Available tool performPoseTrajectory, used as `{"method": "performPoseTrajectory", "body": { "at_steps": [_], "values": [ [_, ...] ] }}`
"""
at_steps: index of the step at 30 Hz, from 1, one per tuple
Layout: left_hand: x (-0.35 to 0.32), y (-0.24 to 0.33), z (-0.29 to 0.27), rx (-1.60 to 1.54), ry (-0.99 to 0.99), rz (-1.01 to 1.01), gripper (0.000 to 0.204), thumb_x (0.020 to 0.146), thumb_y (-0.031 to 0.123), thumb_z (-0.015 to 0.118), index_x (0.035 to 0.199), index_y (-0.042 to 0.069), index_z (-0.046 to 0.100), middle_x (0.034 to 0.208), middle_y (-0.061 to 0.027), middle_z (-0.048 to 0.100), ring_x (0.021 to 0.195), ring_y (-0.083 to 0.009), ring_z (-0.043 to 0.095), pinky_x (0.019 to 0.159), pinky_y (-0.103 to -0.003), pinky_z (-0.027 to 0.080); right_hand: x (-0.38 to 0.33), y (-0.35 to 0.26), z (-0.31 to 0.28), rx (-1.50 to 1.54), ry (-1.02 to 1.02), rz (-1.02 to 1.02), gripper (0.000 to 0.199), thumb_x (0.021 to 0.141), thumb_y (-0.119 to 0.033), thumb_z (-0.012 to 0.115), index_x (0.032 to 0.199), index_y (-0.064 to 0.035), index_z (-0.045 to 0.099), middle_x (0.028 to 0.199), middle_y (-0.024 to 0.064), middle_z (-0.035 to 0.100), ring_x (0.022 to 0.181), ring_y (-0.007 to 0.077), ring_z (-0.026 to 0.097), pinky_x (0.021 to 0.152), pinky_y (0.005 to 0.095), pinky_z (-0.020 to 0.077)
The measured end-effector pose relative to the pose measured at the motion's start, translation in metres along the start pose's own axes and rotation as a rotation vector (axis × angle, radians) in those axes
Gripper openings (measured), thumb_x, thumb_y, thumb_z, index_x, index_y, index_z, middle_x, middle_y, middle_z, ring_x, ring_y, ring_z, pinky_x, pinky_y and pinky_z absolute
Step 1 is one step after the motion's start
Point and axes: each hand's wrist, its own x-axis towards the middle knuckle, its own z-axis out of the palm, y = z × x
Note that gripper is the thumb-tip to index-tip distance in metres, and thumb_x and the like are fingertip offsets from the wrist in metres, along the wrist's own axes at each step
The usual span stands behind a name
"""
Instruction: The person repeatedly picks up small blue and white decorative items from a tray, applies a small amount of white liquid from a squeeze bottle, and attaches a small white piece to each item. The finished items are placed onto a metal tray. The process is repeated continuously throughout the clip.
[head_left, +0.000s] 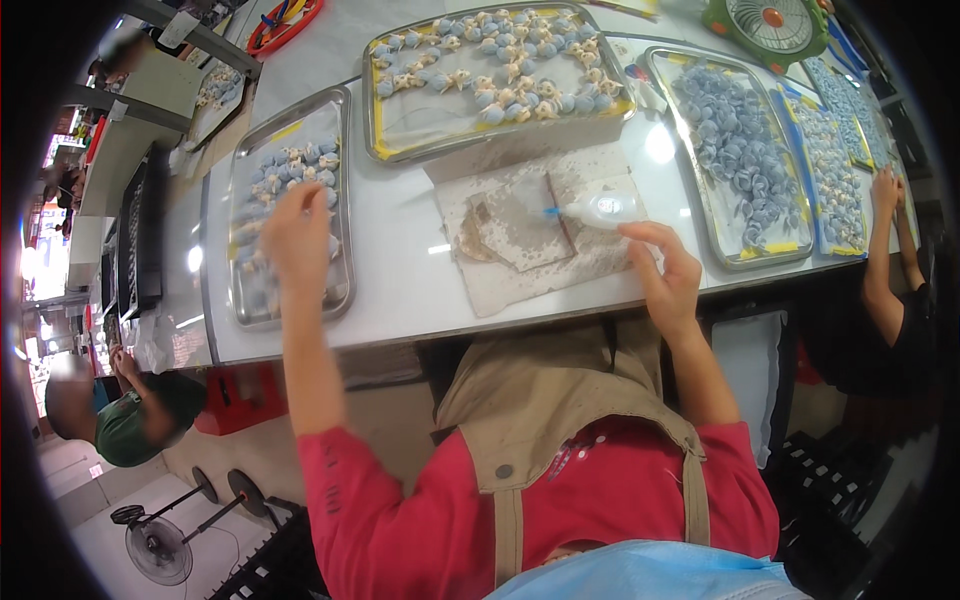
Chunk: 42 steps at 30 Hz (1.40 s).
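A glossy white tabletop (400,260) carries 3 shallow rectangular metal trays near the worker. The largest, a wide silver tray (420,130) at the far side, holds many small blue-and-cream figures (520,60). The right-side silver tray (770,258) holds a heap of grey-blue, shell-like pieces (735,150); the narrower left-side silver tray (345,150) holds more figures of the blue-and-cream kind. Between these 2 side trays lies a flat, stained, greyish-beige sheet (510,290).

The left hand (297,238) is above the left-side tray, its fingers bent and drawn together. The right hand (668,270) is at the sheet's right edge, loosely curled, with a gap between thumb and forefinger. The small translucent white bottle (612,207) is over the sheet's right part, just beyond the right forefinger's tip and well apart from the left hand. Its thin blue tip (552,211) points left.

Motion blur softens the left hand, and I cannot tell whether it has hold of anything; it also covers some figures below. Whether the right fingertip touches the bottle is unclear, as is whether the bottle rests on the sheet.
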Motion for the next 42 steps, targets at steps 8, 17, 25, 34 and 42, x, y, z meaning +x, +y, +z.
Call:
{"method": "performPoseTrajectory", "body": {
  "at_steps": [8,17,25,34,42],
  "values": [
    [0.101,0.064,0.127,-0.017,-0.133,0.287,0.026,0.077,0.013,0.062,0.101,0.005,0.058,0.088,-0.0156,0.064,0.085,-0.0310,0.061,0.074,-0.038,0.047,-0.002,-0.006,0.005,-0.054,-0.009,-0.010,0.012,0.082,-0.001,0.059,0.094,0.0000,0.064,0.092,0.0110,0.064,0.087,0.0199,0.060,0.078,0.0276,0.0453],
    [0.107,0.046,0.143,0.029,-0.355,0.053,0.036,0.074,0.029,0.064,0.098,0.003,0.061,0.091,-0.0212,0.064,0.087,-0.0348,0.061,0.074,-0.041,0.047,0.009,-0.001,-0.007,-0.140,0.060,-0.069,0.015,0.080,-0.003,0.062,0.095,-0.0001,0.063,0.092,0.0123,0.064,0.087,0.0229,0.060,0.078,0.0285,0.0453],
    [0.007,0.103,0.049,-1.064,-0.528,-0.252,0.036,0.083,0.010,0.059,0.117,0.003,0.053,0.103,-0.0092,0.064,0.075,-0.0073,0.053,0.071,-0.020,0.042,0.028,0.019,0.002,-0.375,-0.037,-0.030,0.036,0.075,-0.018,0.069,0.107,-0.0034,0.058,0.094,0.0118,0.060,0.087,0.0272,0.054,0.078,0.0365,0.0430],
    [-0.130,0.148,0.051,-1.594,-0.686,-0.781,0.034,0.084,0.001,0.058,0.116,0.001,0.048,0.113,-0.0165,0.057,0.087,-0.0180,0.061,0.077,-0.025,0.049,0.008,0.004,0.004,0.055,-0.046,0.292,0.026,0.078,-0.014,0.067,0.099,-0.0022,0.056,0.084,0.0074,0.059,0.076,0.0160,0.055,0.069,0.0264,0.0435],
    [-0.148,0.160,0.052,-1.548,-0.603,-0.718,0.034,0.083,-0.003,0.058,0.115,-0.001,0.050,0.111,-0.0116,0.055,0.087,-0.0157,0.060,0.075,-0.024,0.048,-0.031,-0.030,-0.019,0.218,0.076,0.101,0.029,0.076,-0.016,0.070,0.094,-0.0024,0.052,0.080,0.0034,0.054,0.075,0.0080,0.050,0.066,0.0215,0.0420]
  ]
}}
